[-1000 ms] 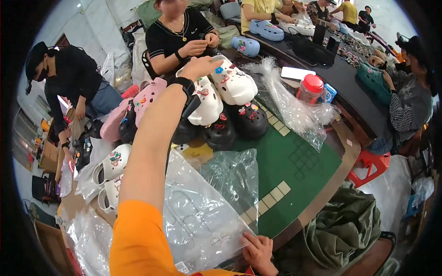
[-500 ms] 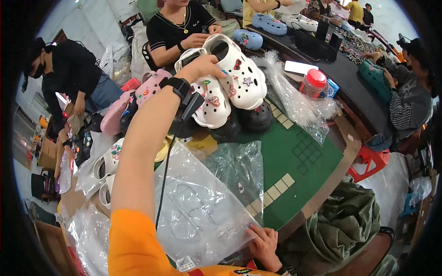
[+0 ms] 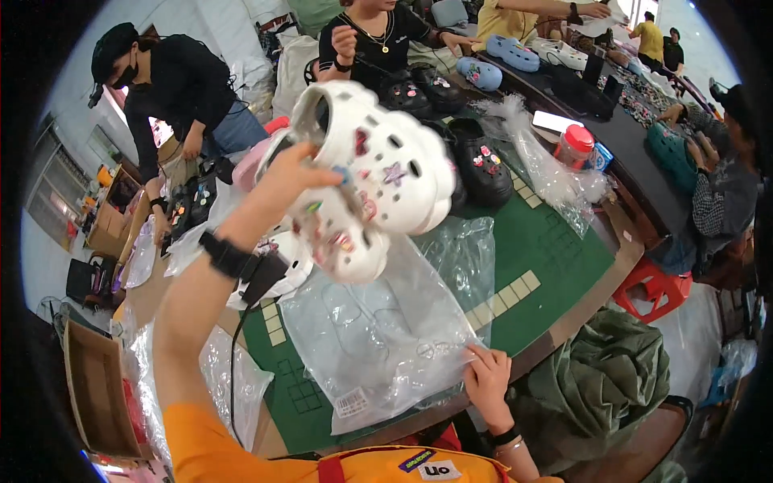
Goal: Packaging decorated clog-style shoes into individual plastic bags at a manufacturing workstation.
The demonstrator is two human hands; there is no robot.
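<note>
- Here, the left hand [image 3: 282, 181] clasps a pair of white clogs [image 3: 378, 173] in the air, above the clear bag [image 3: 378, 338].
- Held by one side only, the lower clog could slip and drop onto the green table [image 3: 555, 249].
- The right hand [image 3: 487, 378] pins the bag's edge with flat fingers; the slick plastic may slide or stay closed.
- Charms could snag the film.
</note>
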